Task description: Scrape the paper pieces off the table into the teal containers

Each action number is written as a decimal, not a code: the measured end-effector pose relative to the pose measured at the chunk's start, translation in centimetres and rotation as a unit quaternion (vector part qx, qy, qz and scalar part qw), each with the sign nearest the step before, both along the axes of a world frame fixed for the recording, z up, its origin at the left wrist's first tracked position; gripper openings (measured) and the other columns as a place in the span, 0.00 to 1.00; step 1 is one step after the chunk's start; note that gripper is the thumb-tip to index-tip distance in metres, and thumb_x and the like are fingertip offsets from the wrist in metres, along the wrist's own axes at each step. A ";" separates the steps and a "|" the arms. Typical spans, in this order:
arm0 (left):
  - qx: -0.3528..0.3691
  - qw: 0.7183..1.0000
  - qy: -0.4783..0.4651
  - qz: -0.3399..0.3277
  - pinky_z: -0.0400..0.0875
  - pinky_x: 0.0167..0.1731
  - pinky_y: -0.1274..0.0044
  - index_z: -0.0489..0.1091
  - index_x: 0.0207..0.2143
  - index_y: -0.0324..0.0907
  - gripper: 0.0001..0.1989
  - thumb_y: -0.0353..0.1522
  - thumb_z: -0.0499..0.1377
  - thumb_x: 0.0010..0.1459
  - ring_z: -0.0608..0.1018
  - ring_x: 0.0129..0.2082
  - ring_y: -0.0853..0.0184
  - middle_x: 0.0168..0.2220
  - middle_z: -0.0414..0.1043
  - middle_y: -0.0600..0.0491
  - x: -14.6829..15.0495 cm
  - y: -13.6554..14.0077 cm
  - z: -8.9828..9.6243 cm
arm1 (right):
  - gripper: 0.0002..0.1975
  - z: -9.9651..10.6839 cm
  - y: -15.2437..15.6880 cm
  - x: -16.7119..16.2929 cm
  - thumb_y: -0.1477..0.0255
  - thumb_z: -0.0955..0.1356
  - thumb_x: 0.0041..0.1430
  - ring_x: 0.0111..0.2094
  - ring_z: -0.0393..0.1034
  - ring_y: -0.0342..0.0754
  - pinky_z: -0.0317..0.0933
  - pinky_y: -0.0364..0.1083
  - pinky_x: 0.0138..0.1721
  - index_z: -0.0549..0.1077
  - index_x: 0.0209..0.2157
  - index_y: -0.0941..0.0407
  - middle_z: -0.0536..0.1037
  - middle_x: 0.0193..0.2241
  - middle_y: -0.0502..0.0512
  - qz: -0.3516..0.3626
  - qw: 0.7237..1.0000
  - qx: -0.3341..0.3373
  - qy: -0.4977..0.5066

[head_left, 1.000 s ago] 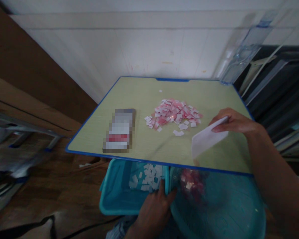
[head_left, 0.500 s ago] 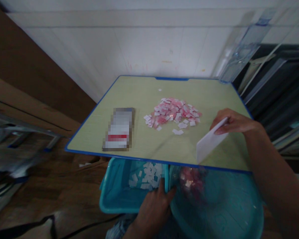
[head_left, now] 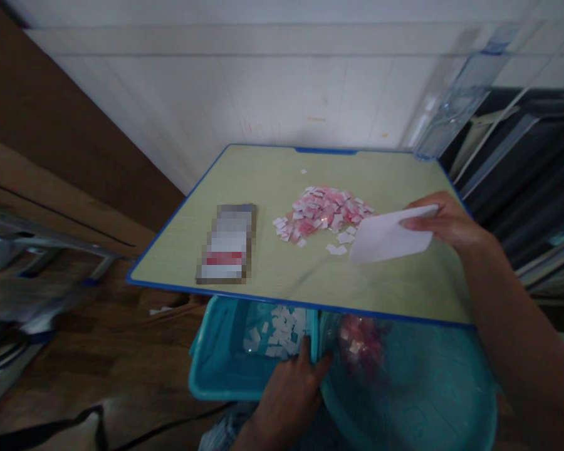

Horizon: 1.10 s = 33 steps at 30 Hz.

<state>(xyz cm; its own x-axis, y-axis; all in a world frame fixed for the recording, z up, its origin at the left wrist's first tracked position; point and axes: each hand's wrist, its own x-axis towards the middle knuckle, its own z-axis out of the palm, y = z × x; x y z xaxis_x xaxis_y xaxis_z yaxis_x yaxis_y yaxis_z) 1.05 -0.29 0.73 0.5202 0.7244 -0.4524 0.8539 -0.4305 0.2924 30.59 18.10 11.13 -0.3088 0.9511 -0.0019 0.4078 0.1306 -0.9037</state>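
Note:
My right hand (head_left: 444,222) pinches a white card (head_left: 392,235) by its right end, thumb on the near face. The card hangs tilted above the board, just right of a heap of small white and pink paper pieces (head_left: 324,210). Down below the board's front edge, my left hand (head_left: 289,391) grips the adjoining rims of a rectangular teal basin (head_left: 201,376) and a round teal basin (head_left: 331,407). Scattered white pieces (head_left: 284,332) lie in the rectangular basin. A clear bag with pink and red contents (head_left: 361,344) sits in the round one, partly under the board.
The blue-edged, pale green tabletop (head_left: 263,175) stands against a white wall. A blurred-out phone-like rectangle (head_left: 228,241) lies at its left. Toward the back right stands a clear plastic bottle (head_left: 451,113), with dark panels (head_left: 526,163) beside it. A strap (head_left: 79,421) crosses the lower left.
My right hand has turned the card from steeply upright to flatter, swinging its free end up and left toward the heap. My left hand has stayed on the basins.

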 end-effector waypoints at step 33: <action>0.006 1.000 0.006 -0.009 0.69 0.30 0.65 0.54 0.54 0.53 0.26 0.28 0.49 0.53 0.75 0.32 0.57 0.53 0.54 0.39 -0.1 0.0 0.0 | 0.14 0.4 -0.1 -1.9 0.62 0.71 0.41 0.15 0.55 0.37 0.46 0.38 0.14 0.72 0.20 0.59 0.65 0.14 0.47 -0.105 0.993 0.023 -0.044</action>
